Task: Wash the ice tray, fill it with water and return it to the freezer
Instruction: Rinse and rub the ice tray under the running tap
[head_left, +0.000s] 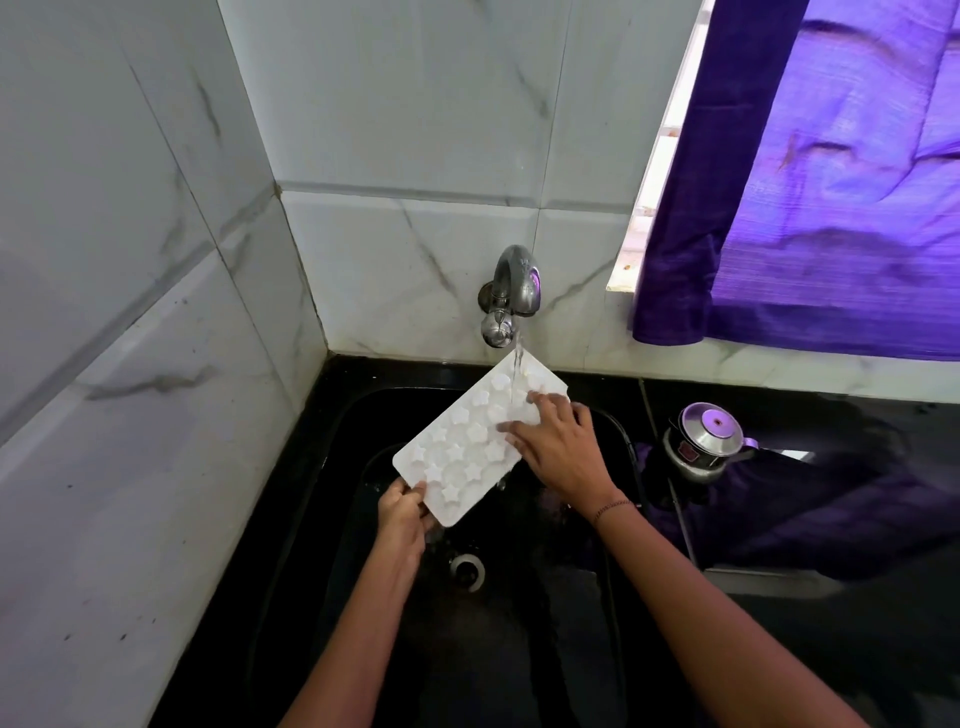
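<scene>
Under the tap (511, 291), the ice tray (462, 452); steel pot (704, 436) beside sink (519, 639)

White star-cavity ice tray (470, 447) tilted over sink, far end under running water.

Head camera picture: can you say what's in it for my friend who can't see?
A person holds a white ice tray tilted under a running tap, over a black sink. The left hand grips its near corner; the right hand lies spread on its far end.
</scene>
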